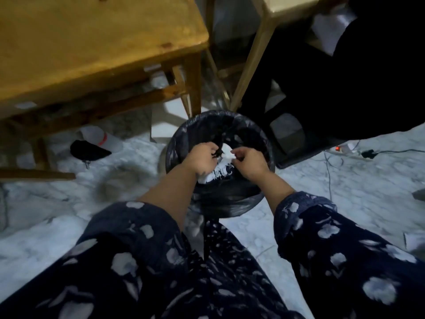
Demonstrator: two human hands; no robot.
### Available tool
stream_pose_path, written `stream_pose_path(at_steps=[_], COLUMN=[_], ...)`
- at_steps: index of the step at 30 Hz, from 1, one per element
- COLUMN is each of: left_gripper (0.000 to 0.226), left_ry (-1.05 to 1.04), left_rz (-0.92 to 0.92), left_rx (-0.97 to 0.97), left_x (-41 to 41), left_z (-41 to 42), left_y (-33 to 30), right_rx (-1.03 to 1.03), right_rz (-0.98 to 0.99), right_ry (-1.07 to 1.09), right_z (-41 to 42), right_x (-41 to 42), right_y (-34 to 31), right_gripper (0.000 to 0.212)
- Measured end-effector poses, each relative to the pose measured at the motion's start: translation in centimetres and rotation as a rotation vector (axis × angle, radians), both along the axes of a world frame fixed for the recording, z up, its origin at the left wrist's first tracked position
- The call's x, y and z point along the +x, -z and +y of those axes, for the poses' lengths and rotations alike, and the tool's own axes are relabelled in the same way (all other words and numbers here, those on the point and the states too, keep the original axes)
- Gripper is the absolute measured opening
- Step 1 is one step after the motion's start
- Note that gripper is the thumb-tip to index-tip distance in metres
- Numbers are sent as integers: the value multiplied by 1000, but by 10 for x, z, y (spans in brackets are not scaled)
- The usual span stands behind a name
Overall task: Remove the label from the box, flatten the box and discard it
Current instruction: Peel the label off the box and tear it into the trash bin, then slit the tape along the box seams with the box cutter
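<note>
A round bin lined with a black bag (250,134) stands on the floor in front of me. Both my hands are over its mouth. My left hand (203,157) is closed on a white crumpled piece, seemingly the flattened box (222,169), along with some dark material. My right hand (249,161) pinches the same white piece at its upper right edge. The white piece sits between the two hands, partly hidden by them, inside the bin's rim. No separate label can be made out.
A wooden table (92,42) stands at upper left, its legs beside the bin. A second table leg (250,54) and a black chair (345,77) are at upper right. A black pouch (88,150), a power strip (342,149) and cables lie on the white marble floor.
</note>
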State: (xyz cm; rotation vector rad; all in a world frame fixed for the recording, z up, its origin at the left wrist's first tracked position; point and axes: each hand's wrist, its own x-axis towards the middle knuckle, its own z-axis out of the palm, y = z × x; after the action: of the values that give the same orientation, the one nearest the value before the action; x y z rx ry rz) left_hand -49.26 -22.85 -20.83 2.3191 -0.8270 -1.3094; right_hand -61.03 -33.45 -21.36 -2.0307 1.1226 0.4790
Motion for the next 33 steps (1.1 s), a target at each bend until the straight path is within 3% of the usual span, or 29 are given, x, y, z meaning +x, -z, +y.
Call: stream_pose_path(at_steps=[3,10,16,23,33], left_gripper=[30,30,28,23,25], left_ry=[-125,-280,-348,-413,-390], left_rz=[121,21,-116,-284,-475], left_rx=[-4,-99,-225,-376,-376], left_x=[-4,26,89,199,369], left_z=[5,12,19,63,160], left_y=[3,-47,-123,-203,-237], right_rx=[118,368,352,259,62], right_rz=[-28,-175,-313,-429,-477], right_ry=[86,397,242,26,-35], right_z=[8,20,21,51,118], right_x=[3,49,123,240,397], right_y=[7,-44,-134,-222,-242], right_gripper=[28,24,16,24,20])
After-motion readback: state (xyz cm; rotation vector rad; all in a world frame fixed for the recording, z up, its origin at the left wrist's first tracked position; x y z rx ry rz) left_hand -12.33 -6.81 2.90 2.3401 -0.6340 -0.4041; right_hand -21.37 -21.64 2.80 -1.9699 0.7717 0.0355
